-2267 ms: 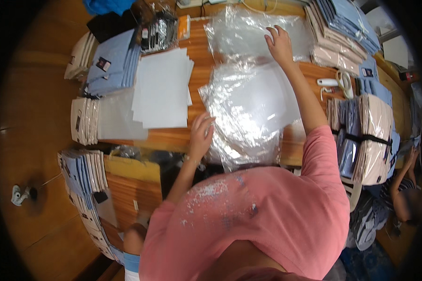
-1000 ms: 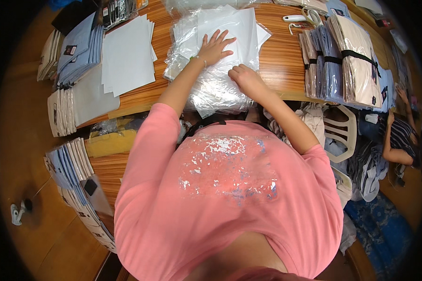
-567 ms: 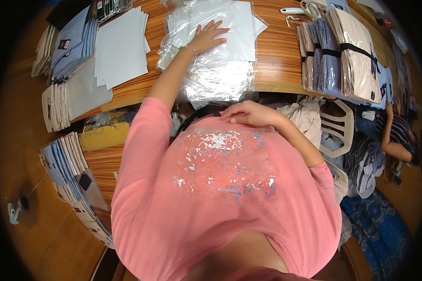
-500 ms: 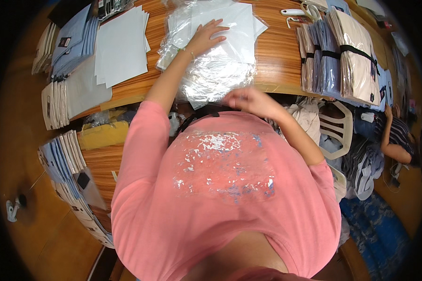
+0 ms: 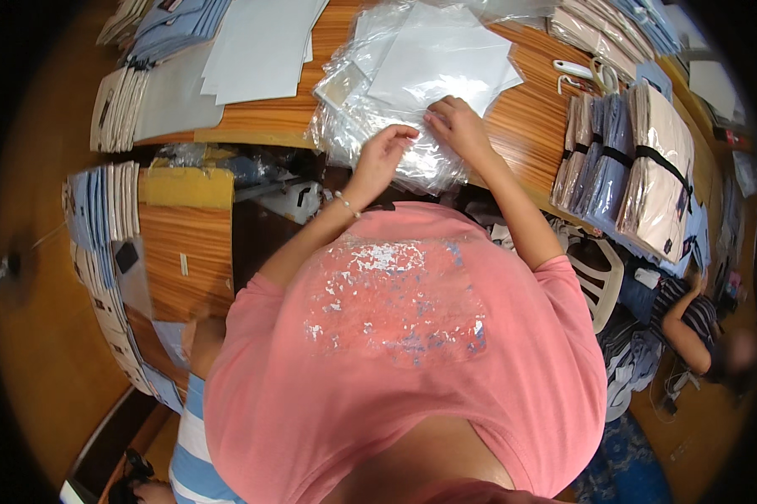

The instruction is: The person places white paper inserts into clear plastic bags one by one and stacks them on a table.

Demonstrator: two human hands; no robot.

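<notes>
Plastic sleeves (image 5: 345,134) and white sheets (image 5: 437,63) piled at the tabletop's (image 5: 530,126) near edge, pile touched by right hand (image 5: 460,128), left hand (image 5: 380,162) held alongside, strapped garments (image 5: 651,193) stacked at right edge

On the surface (image 5: 525,139), plastic bags (image 5: 429,161) lie between a paper stack (image 5: 265,50), left, and garment bundles (image 5: 660,181), near right; more garments (image 5: 601,35) lie far right.
</notes>
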